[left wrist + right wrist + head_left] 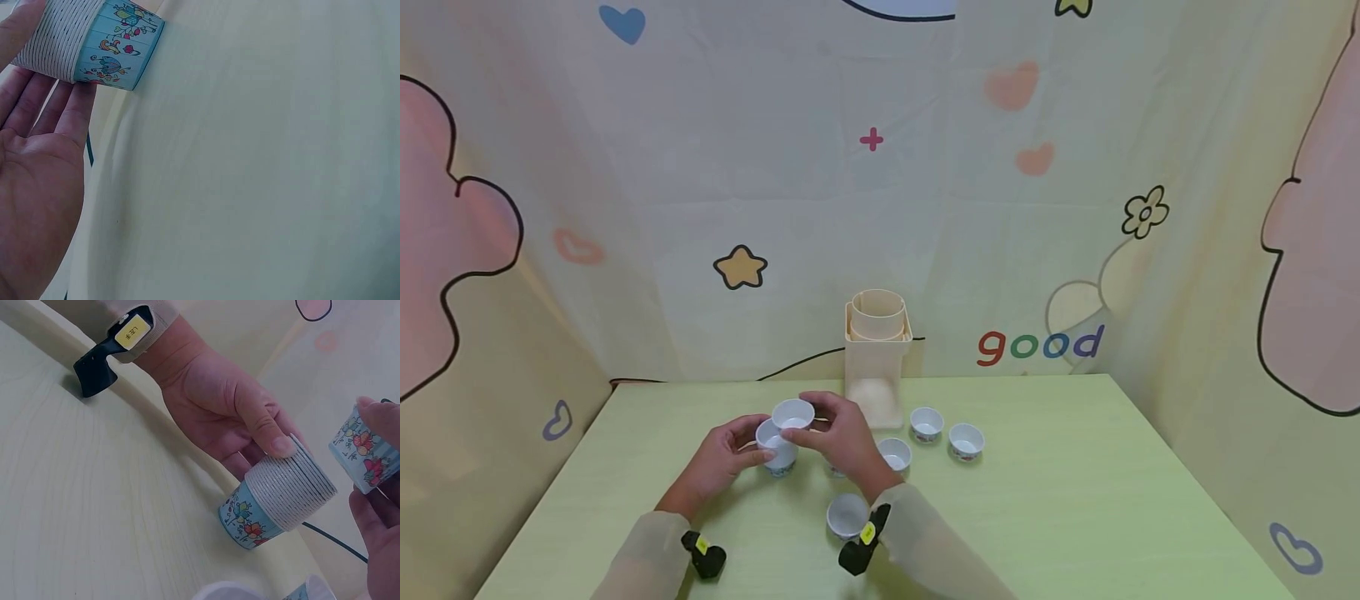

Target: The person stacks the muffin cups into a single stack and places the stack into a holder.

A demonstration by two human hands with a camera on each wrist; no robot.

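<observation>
My left hand (pixel 722 457) grips a nested stack of paper cups (pixel 289 492), thumb on one side and fingers on the other. The stack's pale rims sit close together, and its lowest cup shows a blue wall with flower prints in both wrist views. In my right hand (pixel 848 437) a single blue printed paper cup (pixel 361 449) is pinched between thumb and fingers. That cup is tilted just off the stack's open end. In the left wrist view the stack (pixel 87 44) shows at the top left, and the right hand is out of sight.
A cream cup holder (pixel 874 367) with a round tube on top stands at the table's back. Several paper cups stand upright on the table, among them one at the right (pixel 966 442) and one in front (pixel 847 515). Another is partly hidden behind the right hand.
</observation>
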